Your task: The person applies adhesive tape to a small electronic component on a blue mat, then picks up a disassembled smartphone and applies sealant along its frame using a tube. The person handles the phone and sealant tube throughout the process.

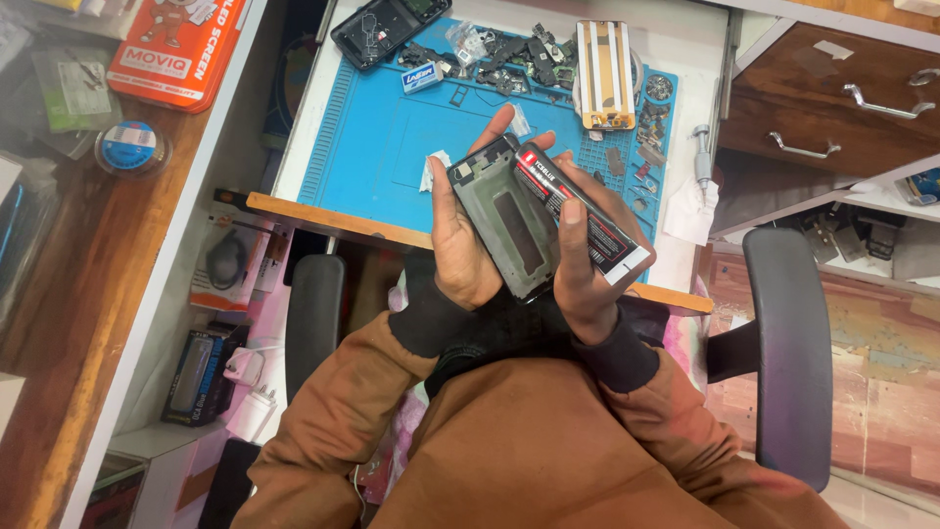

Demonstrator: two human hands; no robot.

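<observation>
Gripping flat grey phone frame [509, 230], glossy tube [578, 211]

The phone frame [509, 227] is grey-green with a dark patch in the middle. The tube [580, 213] is black with a red band and a white end. The mat [392, 137] is bright blue. The desk [685, 39] is white with a light brown wooden edge. The sleeves [323, 431] are brown with black cuffs. The box [176, 44] is orange. The chair arms [788, 353] are dark grey.
</observation>
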